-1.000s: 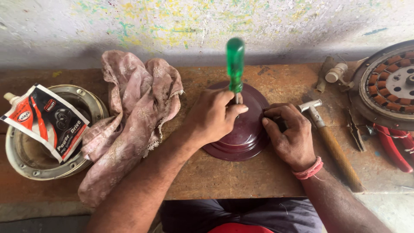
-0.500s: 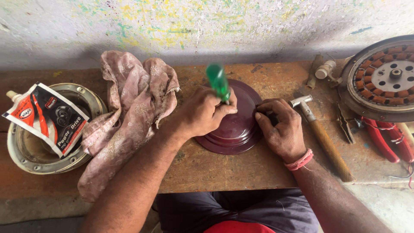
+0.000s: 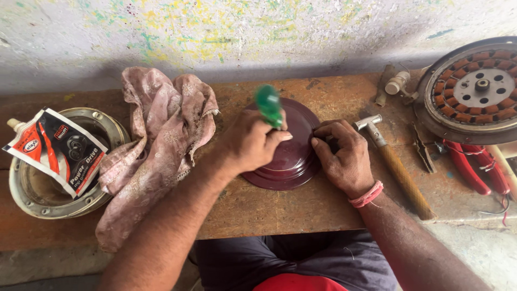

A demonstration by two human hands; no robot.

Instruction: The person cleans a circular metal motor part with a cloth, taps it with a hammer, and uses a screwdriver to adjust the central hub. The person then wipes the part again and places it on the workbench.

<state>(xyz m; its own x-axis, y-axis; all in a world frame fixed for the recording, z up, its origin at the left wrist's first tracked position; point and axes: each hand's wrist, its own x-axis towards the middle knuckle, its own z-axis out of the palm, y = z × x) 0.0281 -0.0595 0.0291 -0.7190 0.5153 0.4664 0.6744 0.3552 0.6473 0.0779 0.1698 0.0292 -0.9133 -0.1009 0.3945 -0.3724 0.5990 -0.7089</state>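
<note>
Two bare hands work over a dark maroon round cover (image 3: 291, 156) lying flat at the middle of a worn wooden desk (image 3: 301, 207). The left hand (image 3: 249, 143) has its grip closed tight around a green-handled screwdriver (image 3: 269, 105), the handle rising above the fist, tilted and blurred, its tip hidden behind the fingers over the cover. The right hand (image 3: 342, 157) rests on the cover's right edge with fingers curled inward in a narrow grip; whether it pinches anything cannot be told. A pink band (image 3: 367, 195) circles that wrist. Just beside the right hand lies a hammer (image 3: 393, 164) with a metal head and wooden handle, angled toward the desk's front edge. Left of the cover, a crumpled pinkish cloth (image 3: 156, 151) spreads across the desk and droops over its front edge. Further left sits a round metal housing (image 3: 32, 199), with a red, white and black pouch (image 3: 56, 148) resting across its rim. At far right, a motor stator with copper windings (image 3: 476, 89) sits in its round casing, red-handled pliers (image 3: 476, 167) lying just below it. A small white fitting (image 3: 397, 82) rests near the back edge, by a paint-flecked wall (image 3: 242, 32). Below the desk's edge show the person's dark trousers (image 3: 291, 261).
</note>
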